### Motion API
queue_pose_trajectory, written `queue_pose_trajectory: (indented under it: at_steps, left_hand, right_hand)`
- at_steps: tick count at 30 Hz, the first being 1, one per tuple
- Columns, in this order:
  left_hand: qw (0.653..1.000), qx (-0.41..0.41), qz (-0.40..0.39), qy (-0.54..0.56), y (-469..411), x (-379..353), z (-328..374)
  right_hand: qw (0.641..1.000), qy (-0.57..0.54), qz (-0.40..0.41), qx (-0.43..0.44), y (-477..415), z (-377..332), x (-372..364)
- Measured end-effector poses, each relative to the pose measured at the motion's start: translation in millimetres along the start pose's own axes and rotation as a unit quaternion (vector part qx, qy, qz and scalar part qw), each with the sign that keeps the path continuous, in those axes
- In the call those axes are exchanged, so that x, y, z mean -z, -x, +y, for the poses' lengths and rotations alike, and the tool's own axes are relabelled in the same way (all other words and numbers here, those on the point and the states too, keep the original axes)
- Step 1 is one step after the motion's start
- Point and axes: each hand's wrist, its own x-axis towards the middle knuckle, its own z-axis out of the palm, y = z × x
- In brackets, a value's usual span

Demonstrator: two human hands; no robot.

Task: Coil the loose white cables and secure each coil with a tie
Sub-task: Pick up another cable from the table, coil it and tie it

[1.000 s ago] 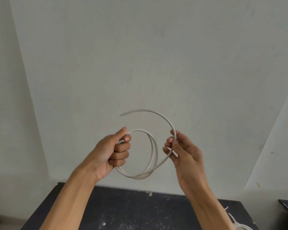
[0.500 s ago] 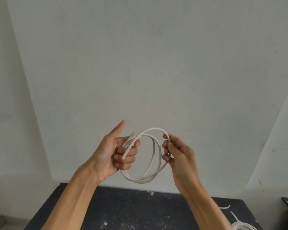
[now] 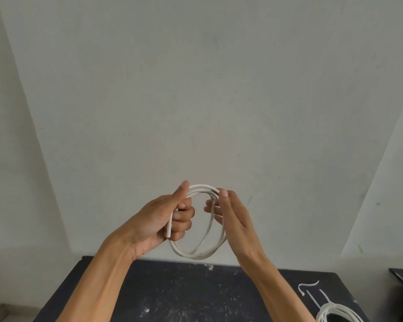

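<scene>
Left hand (image 3: 158, 219) fingers clamp the white cable coil (image 3: 203, 247) (free end trapped); right hand (image 3: 230, 214) fingers pinch the loops, keeping turns aligned for tying.

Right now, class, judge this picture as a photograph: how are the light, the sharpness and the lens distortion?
Head view: soft, even light, no glare or hard shadows; the wall shows only faint tonal bands. The hands and cable are fairly sharp, with slight softness at the right hand. Wide-angle distortion slants the wall's edges, and the tied coil on the table is cropped at the frame's bottom.
</scene>
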Motion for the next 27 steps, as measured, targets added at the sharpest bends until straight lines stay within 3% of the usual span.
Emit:
queue_pose_trajectory:
  at_steps: [12,22,27]
  left_hand:
    - [0.988,0.003,-0.02,0.154,-4.3,2.2,-11.8]
    - [0.987,-0.001,-0.026,0.159,-6.8,-9.2,-4.5]
    - [0.987,0.007,-0.031,0.155,-8.4,-15.0,2.0]
  right_hand:
    - [0.997,0.016,0.042,0.062,-2.9,-2.8,4.9]
    - [0.998,-0.011,0.038,0.057,0.9,-13.7,19.9]
    - [0.999,-0.035,-0.007,0.003,1.2,-23.3,28.5]
